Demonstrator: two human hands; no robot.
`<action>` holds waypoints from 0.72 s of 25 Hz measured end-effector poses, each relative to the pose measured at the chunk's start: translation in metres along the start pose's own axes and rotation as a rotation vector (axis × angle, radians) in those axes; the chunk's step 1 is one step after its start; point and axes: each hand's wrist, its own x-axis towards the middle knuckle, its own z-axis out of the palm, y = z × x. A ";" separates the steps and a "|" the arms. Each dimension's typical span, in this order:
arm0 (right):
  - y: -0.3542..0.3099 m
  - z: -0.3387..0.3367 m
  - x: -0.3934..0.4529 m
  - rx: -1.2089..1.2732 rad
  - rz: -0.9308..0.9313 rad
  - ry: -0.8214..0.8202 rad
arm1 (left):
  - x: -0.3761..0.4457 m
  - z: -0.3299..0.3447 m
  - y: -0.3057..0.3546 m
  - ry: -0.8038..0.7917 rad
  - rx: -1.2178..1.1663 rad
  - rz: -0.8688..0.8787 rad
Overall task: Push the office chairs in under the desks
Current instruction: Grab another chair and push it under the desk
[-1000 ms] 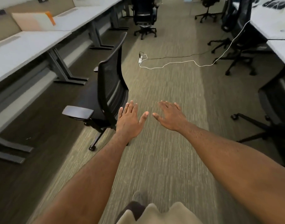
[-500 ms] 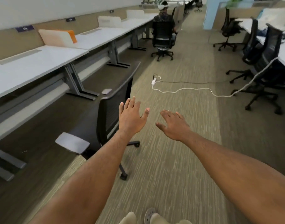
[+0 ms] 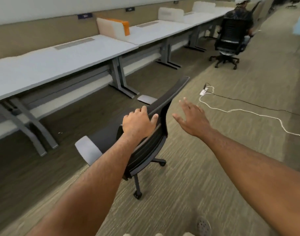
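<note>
Left hand (image 3: 139,122) curled over the top edge of the black mesh-backed office chair (image 3: 146,143), right hand (image 3: 191,118) spread flat beside it, white counter (image 3: 48,65) beyond.

Both bare forearms reach forward from the lower edge of the head view, sleeves nowhere in sight. The left hand (image 3: 139,123) sits knuckles-up with its fingers curled over the top edge of a black mesh-backed office chair (image 3: 151,142), the thumb (image 3: 155,117) pressed against the near face of the backrest, the wrist nearly straight in line with the forearm. The right hand (image 3: 191,119) hovers just to the right of that backrest, palm down, fingers straight and slightly spread, thumb angled toward the left hand, touching nothing.
</note>
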 end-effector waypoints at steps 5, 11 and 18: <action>0.029 0.001 0.124 0.033 -0.229 0.038 | 0.034 0.001 0.009 -0.111 0.115 -0.203; 0.062 -0.005 0.219 0.005 -0.541 -0.084 | 0.056 -0.002 0.025 0.110 0.300 -0.209; 0.058 0.012 0.265 0.074 -0.544 0.016 | 0.084 -0.016 -0.001 0.173 0.466 -0.187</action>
